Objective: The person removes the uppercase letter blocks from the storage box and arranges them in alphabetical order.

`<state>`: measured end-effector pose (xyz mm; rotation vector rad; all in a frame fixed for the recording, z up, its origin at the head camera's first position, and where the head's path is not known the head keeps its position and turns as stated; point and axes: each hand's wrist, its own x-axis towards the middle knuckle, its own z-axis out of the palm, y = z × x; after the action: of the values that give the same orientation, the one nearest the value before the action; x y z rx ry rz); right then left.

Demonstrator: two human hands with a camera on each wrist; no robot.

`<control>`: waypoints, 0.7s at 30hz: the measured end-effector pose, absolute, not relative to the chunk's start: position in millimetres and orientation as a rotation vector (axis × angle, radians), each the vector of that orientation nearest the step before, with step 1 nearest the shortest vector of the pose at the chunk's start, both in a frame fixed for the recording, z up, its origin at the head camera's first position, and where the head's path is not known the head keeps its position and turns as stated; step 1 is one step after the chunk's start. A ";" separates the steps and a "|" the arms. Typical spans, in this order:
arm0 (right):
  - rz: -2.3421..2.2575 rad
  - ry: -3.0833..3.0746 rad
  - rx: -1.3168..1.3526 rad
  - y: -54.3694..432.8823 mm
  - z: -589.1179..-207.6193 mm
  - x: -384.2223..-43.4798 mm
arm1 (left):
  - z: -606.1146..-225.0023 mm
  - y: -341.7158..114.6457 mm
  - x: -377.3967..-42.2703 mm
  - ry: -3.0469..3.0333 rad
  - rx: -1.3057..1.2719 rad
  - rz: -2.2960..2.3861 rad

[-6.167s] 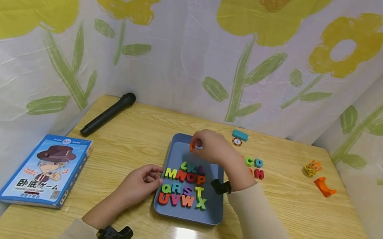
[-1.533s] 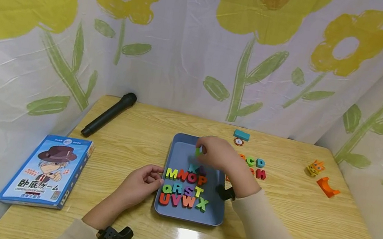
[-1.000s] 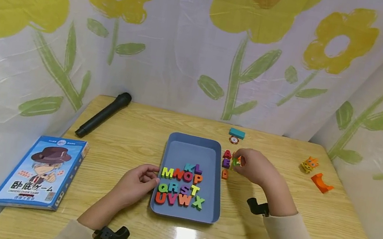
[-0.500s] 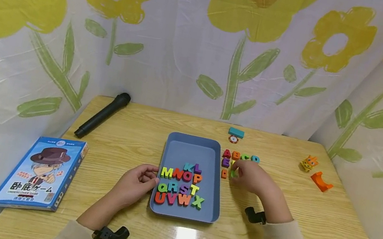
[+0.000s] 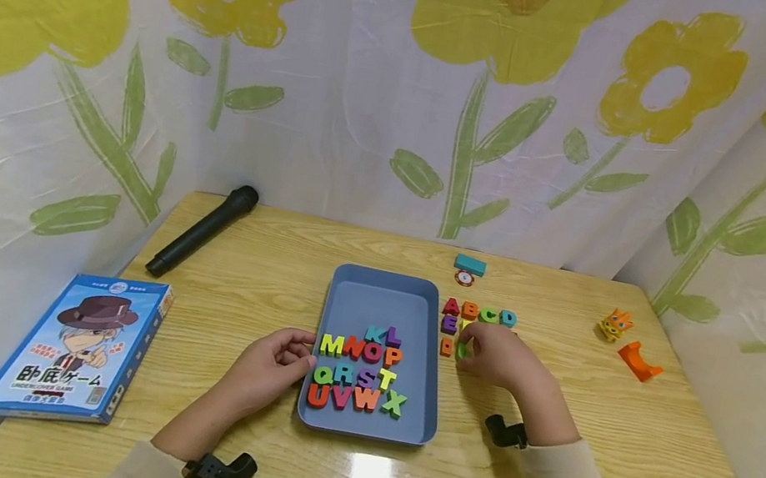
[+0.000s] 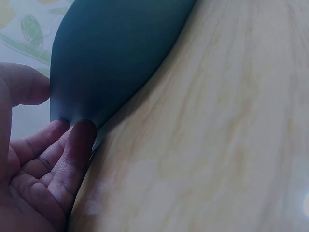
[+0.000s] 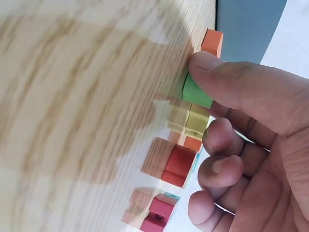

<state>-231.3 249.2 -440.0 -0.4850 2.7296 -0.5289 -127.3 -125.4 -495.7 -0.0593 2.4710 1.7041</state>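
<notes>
In the head view my right hand [image 5: 503, 361] pinches a green letter block [image 5: 462, 351] between thumb and index finger, low over the table right of the tray. The right wrist view shows the thumb on the green letter block [image 7: 197, 91]. Beside it lie a small orange letter block [image 5: 446, 347], a purple E [image 5: 450, 324] and a row of A [image 5: 451, 306], B, C, D. My left hand [image 5: 275, 360] rests its fingertips against the left side of the blue-grey tray [image 5: 388, 299]. Rows of colourful letters, K [image 5: 376, 335] through X [image 5: 393, 404], lie inside.
Behind the letters are a teal block [image 5: 470, 265] and a round chip [image 5: 464, 278]. A black microphone [image 5: 202, 231] and a boxed game [image 5: 77, 347] lie left. Far right are a small orange-yellow figure [image 5: 615, 324] and an orange curved piece [image 5: 639, 362].
My right hand has carried the green letter block out of the tray to the table letters. The orange one it held earlier now lies below the E. My left hand stays at the tray.
</notes>
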 end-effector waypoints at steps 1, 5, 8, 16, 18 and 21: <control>-0.530 2.730 -0.486 249.4 -440.2 -231.4 | -495.8 -125.3 -127.3 2.471 -0.059 1.705; -0.526 2.731 -0.485 249.6 -439.5 -230.9 | -496.3 -125.3 -127.8 2.468 -0.053 1.714; -0.520 2.730 -0.490 248.9 -436.8 -230.4 | -496.7 -125.9 -128.0 2.469 -0.049 1.719; -0.552 2.731 -0.543 248.1 -412.4 -229.4 | -496.3 -125.7 -127.4 2.467 -0.048 1.722; -0.567 2.744 -0.566 244.7 -402.1 -230.7 | -495.9 -125.4 -127.1 2.465 -0.044 1.727; -0.572 2.767 -0.602 232.0 -387.9 -235.8 | -495.5 -125.4 -126.4 2.475 -0.051 1.720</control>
<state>-235.8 232.0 -387.9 -0.6019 2.7666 -0.5717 -126.4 -125.4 -495.5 -0.0506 2.4750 1.7199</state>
